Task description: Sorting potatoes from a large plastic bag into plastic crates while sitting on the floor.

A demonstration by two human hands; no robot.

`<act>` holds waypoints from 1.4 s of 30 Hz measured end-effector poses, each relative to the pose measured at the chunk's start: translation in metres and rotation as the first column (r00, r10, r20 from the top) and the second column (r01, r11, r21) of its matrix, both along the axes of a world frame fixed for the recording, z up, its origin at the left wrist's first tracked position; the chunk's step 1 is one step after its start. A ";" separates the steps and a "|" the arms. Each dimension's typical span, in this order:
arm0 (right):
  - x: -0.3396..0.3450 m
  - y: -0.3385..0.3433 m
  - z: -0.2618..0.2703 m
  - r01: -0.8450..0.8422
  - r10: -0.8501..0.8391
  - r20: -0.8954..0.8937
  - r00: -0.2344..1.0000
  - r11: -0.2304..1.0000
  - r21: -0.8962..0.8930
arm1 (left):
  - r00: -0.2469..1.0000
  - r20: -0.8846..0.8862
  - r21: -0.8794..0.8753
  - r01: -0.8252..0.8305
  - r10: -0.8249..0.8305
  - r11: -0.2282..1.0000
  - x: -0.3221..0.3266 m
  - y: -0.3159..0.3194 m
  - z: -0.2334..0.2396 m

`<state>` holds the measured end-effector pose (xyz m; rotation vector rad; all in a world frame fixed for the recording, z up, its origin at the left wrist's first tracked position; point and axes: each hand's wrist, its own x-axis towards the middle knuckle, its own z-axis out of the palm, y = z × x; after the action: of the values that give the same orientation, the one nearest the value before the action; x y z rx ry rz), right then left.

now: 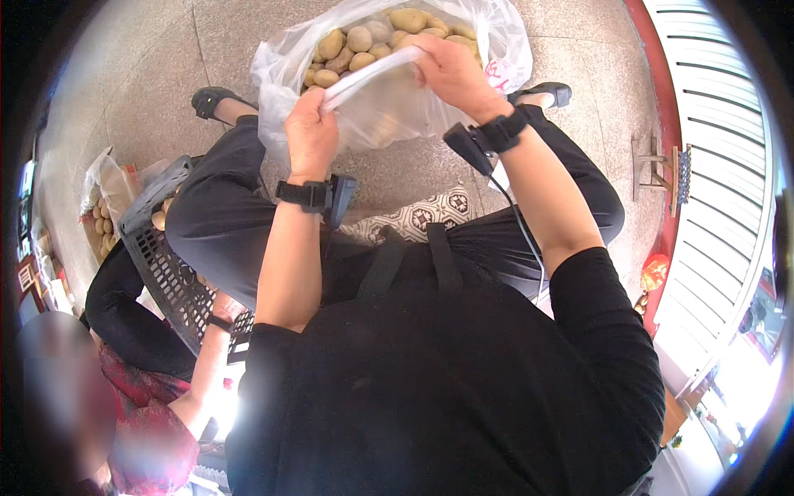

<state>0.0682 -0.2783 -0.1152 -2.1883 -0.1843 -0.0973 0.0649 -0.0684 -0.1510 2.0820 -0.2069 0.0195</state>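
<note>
A large clear plastic bag point(276, 80) stands on the floor between my feet, its mouth wide. Inside lie several potatoes point(361, 38), yellow-brown and heaped towards the far side. My left hand point(312, 133) grips the near rim of the bag at its left. Farther right, my right hand point(456, 74) pinches the same rim, and the plastic is stretched taut between the two. Red print shows on the bag's right side, below the rim. Both my wrists carry black straps with small devices, and a cable runs from the right one.
Left of my knee is a black plastic crate point(167, 266) with potatoes, and another person's hand point(228, 307) reaches into it. Beyond stands a second bag of potatoes point(102, 217). A small wooden stool point(660, 173) is by the right wall. A patterned cushion point(422, 214) lies under me.
</note>
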 end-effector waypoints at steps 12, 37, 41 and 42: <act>-0.025 -0.021 -0.027 0.184 0.158 -0.644 0.749 0.883 0.432 | 0.777 -0.620 -0.248 -0.065 -0.107 0.967 -0.003 0.001 -0.029; -0.045 -0.044 -0.105 -0.238 0.101 -0.351 0.931 0.897 -0.373 | 0.675 -0.662 0.408 0.690 -0.327 0.598 -0.029 0.004 -0.088; -0.082 -0.044 -0.137 -0.382 0.012 -0.797 0.604 0.882 -0.277 | 0.482 -0.816 0.318 0.835 -0.320 0.449 -0.047 -0.001 -0.089; -0.089 -0.044 -0.148 -0.572 0.081 -0.791 0.606 0.736 -0.363 | 0.402 -0.864 0.251 0.866 -0.303 0.433 -0.046 -0.004 -0.072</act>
<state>-0.0210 -0.3222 -0.2636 -2.5537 -0.1888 1.2424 0.0189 -0.0729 -0.2228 2.3706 -0.6157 -1.6301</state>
